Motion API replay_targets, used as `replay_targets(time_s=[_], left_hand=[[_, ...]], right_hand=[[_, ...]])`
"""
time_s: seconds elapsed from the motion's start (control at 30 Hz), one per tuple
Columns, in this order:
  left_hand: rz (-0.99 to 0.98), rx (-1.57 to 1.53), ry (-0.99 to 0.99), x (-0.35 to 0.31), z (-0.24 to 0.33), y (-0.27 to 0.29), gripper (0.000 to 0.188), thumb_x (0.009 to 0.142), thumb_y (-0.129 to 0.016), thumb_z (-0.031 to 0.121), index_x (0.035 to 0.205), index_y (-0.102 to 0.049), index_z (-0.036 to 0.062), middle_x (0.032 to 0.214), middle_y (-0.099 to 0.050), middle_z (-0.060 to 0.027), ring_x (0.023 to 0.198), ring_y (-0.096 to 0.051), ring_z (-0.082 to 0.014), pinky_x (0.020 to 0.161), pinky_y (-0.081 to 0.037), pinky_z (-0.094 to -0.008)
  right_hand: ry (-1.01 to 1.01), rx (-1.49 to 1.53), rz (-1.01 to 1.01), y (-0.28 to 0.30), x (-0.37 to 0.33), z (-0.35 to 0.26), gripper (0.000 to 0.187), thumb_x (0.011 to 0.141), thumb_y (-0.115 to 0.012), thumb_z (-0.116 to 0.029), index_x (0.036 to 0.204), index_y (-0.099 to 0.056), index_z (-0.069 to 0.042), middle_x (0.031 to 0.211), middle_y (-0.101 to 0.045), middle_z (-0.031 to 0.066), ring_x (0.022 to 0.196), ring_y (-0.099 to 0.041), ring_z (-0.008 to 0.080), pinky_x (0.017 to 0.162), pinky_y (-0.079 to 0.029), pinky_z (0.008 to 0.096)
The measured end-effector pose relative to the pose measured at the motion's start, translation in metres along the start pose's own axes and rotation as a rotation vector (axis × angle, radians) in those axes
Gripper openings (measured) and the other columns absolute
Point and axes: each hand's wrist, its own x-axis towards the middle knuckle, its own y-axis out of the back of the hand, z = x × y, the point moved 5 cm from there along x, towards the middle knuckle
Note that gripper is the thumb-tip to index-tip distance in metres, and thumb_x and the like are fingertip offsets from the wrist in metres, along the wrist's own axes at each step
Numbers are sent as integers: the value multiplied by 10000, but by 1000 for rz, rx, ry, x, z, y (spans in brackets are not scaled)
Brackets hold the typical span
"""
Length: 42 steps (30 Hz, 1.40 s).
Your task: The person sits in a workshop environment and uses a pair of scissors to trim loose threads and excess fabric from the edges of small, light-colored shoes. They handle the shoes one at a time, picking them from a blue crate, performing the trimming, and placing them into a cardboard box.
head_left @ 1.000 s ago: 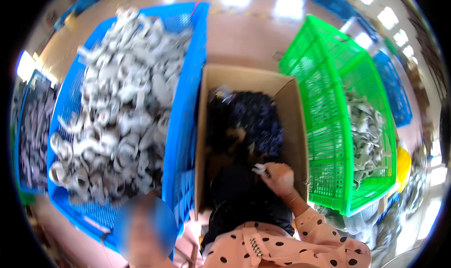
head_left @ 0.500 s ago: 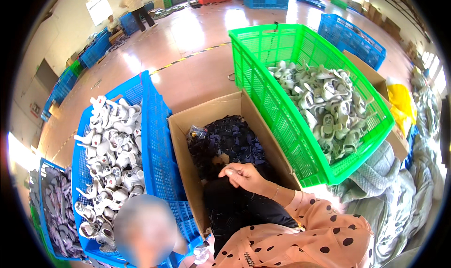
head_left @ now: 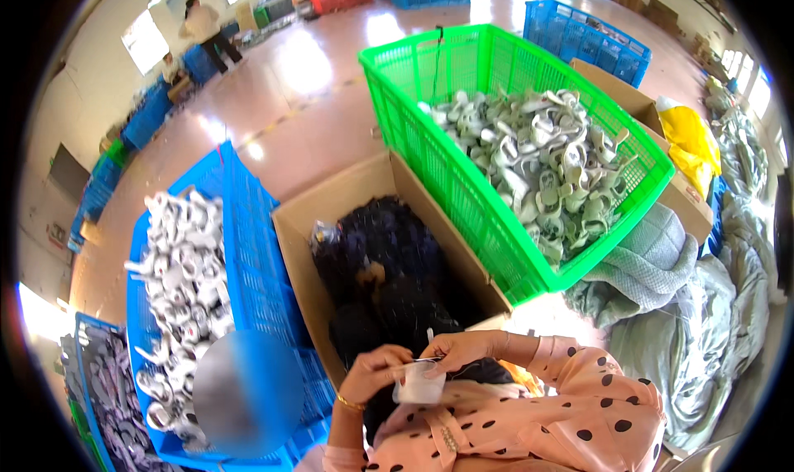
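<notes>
Above my lap, a small white shoe upper (head_left: 420, 386) hangs from my fingers, a short strap sticking up from it. My left hand (head_left: 374, 379) is closed on its left edge, thumb and fingers pinched together. At its top right edge, the fingers of my right hand (head_left: 455, 353) are bent closed around something thin and shiny, too small to make out. Both hands are close together at the near end of an open cardboard box (head_left: 289, 249). Dark scraps (head_left: 389, 240) fill part of that box.
A blue crate (head_left: 260, 257) of white shoe uppers stands left; a green crate (head_left: 463, 195) of similar grey-white pieces stands right. Another person's blurred head (head_left: 248, 393) is at lower left. Grey cloth (head_left: 641, 253) and plastic sheeting (head_left: 678, 340) lie at right.
My left hand has come into view, with the white shoe upper. My right hand has drawn back from over the box to meet it. The view has shifted slightly.
</notes>
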Motion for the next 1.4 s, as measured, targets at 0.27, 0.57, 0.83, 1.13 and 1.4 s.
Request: replay_targets(time_s=[0.27,0.57,0.83,1.13,1.4], left_hand=[[264,-3,-420,-27,95,-17,125,832,-669,-1,957,-672,6,965,-654,-75,806,-587,-165,778,-458,-303],[-173,-306,-1008,-70,171,-73,145,870,-659,73,977,-750,39,856,-629,-23,770,-496,-199,668,-389,-313],[605,451,-34,-83,24,0,334,692,-825,195,975,-716,57,1011,-686,-69,972,-610,-252,865,-484,-362],[412,538,-5,-63,-6,-30,253,805,-751,121,1041,-720,35,1082,-685,-111,817,-662,-168,711,-533,-259],[667,648,-236,-59,-26,-25,111,869,-689,97,952,-685,24,863,-695,-114,639,-656,-205,586,-520,-259]], right_hand=[[-218,521,664,-44,-11,32,260,986,-564,-247,780,-574,-89,593,-414,-77,513,-338,8,433,-231,214],[-229,806,641,-66,-15,15,357,1019,-424,-215,678,-441,-110,529,-373,-31,439,-277,47,399,-182,220],[-238,691,691,-82,-19,16,416,1013,-457,-258,635,-454,-86,529,-396,-13,450,-299,56,425,-208,227],[-255,506,615,-100,-19,33,163,1004,-500,-221,926,-533,-81,597,-480,-1,494,-348,42,450,-255,189],[-186,-64,635,-62,-41,31,452,993,-508,-443,1003,-564,5,627,-482,-19,561,-456,45,521,-363,210]])
